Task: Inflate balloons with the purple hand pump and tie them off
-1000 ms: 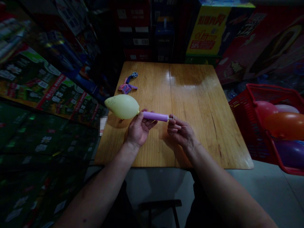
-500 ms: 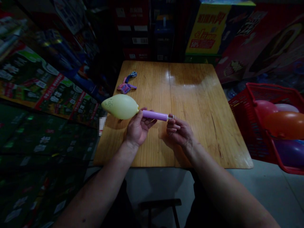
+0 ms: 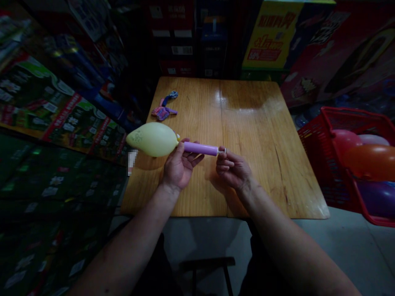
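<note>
My left hand [image 3: 179, 166] is closed around the front end of a purple hand pump [image 3: 200, 148], pinching the neck of a pale yellow balloon [image 3: 152, 139] onto its nozzle. The balloon is partly inflated and sticks out to the left, past the table's left edge. My right hand [image 3: 233, 169] is closed on the pump's handle [image 3: 222, 151] at its right end, with the plunger pushed in. Both hands hover over the near half of the wooden table [image 3: 247, 123].
A few limp balloons [image 3: 165, 109] lie at the table's far left. A red basket [image 3: 327, 164] with inflated balloons [image 3: 367, 162] stands on the floor to the right. Printed cartons are stacked along the left and back. A dark stool [image 3: 206, 265] is below.
The yellow balloon has swelled and stretched further left. Both hands hold their grips on the pump almost unmoved.
</note>
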